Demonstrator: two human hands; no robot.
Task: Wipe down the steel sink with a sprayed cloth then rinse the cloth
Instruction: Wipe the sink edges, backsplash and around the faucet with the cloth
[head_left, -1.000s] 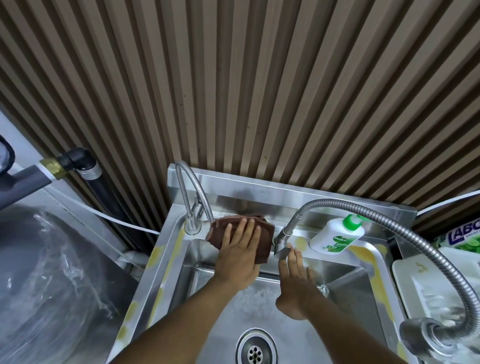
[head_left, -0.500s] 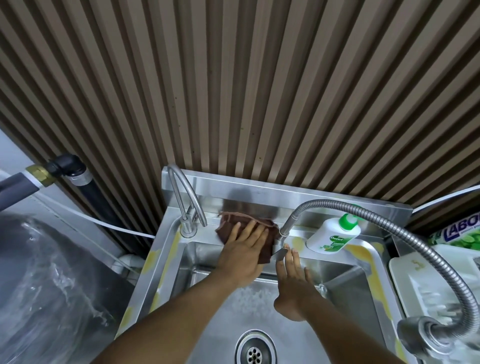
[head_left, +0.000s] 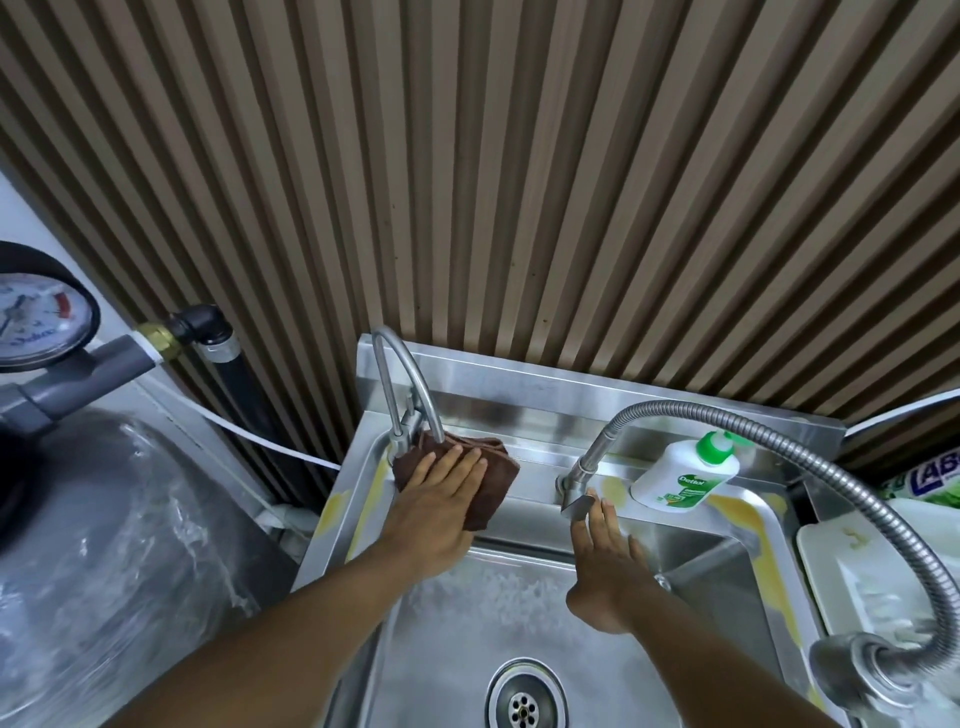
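**Slatted wall looks on as sink wipe-down reaches the back ledge**

Below a brown slatted wall (head_left: 519, 182), a person's left hand (head_left: 441, 504) presses a folded brown cloth (head_left: 498, 480) with flat, straight fingers onto the back ledge of the steel sink (head_left: 519, 387), against the base of the gooseneck tap (head_left: 402, 374). The right hand (head_left: 605, 564), fingers straight and holding nothing, rests on the basin's rear wall under the flexible hose tap (head_left: 675, 410). Wiping appears to be mid-course. No running water shows, so rinsing the cloth looks yet to come.

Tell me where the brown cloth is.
In the head view, the brown cloth lies on the sink's back ledge, under the left hand, beside the curved tap.
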